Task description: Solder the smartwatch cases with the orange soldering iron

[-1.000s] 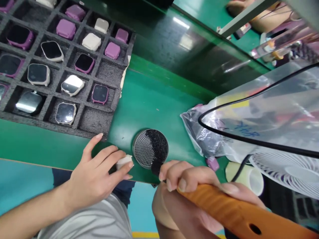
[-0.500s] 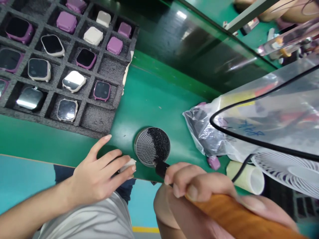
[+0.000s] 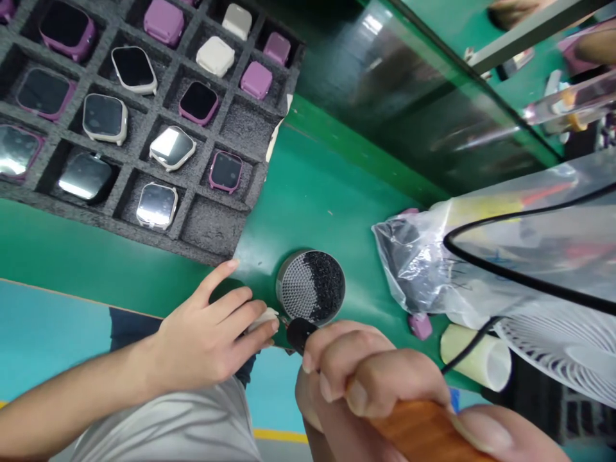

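My left hand pinches a small cream-white watch case between its fingertips, and the fingers partly hide the case. My right hand is closed around an orange-handled tool, whose black tip sits very close to the case. I cannot tell whether they touch. Just above both hands, a round metal mesh dish holds black granules on the green bench mat.
A dark foam tray holds several purple, cream and silver watches in its cells. To the right lie a plastic bag, a black cable, a cream tube, a purple piece and a white fan.
The whole view has shifted, moving the tray and dish rightward in the picture. The black tool tip has moved away from the dish and closer to the case.
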Tool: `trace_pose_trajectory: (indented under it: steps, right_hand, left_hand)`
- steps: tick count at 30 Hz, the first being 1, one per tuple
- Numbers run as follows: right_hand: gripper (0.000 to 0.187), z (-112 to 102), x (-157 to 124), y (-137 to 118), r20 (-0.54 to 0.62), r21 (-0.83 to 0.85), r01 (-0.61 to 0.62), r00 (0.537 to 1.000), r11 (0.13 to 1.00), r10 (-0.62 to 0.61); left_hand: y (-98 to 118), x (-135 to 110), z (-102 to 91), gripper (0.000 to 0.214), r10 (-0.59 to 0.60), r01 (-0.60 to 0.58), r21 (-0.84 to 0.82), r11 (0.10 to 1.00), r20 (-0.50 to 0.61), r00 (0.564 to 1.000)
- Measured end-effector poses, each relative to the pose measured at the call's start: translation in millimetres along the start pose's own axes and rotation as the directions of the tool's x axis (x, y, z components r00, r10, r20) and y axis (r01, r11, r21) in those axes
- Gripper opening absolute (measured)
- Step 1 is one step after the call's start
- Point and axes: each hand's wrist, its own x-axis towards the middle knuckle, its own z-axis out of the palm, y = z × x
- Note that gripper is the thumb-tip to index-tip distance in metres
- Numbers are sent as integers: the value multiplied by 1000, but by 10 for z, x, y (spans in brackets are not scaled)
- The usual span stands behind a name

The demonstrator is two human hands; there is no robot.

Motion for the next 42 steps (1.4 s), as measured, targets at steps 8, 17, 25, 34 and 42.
trace_pose_trajectory:
  steps: [8, 17, 25, 34, 42]
  right_hand:
    - [34, -497, -68, 342, 265, -53, 129, 958, 990, -110]
    - [33, -492, -115, 409, 196, -35, 144, 971, 989, -134]
    - [37, -441, -168, 367, 102, -34, 95, 991, 995, -91]
    - [41, -445, -160, 464, 181, -109, 104, 980, 989, -83]
    - [39, -243, 102, 11, 252, -137, -199, 941, 971, 228]
  left_hand:
    - [-5, 4, 12, 17, -4, 4, -18, 1000, -3, 1000]
    - [1, 5, 7, 17, -7, 7, -19, 1000, -2, 1000]
    - [-6, 1, 21, 19, -2, 2, -21, 1000, -4, 1000]
    - [1, -16, 20, 18, -2, 2, -20, 1000, -12, 1000]
    - [3, -7, 13, 13, 4, -4, -1, 1000, -40, 999]
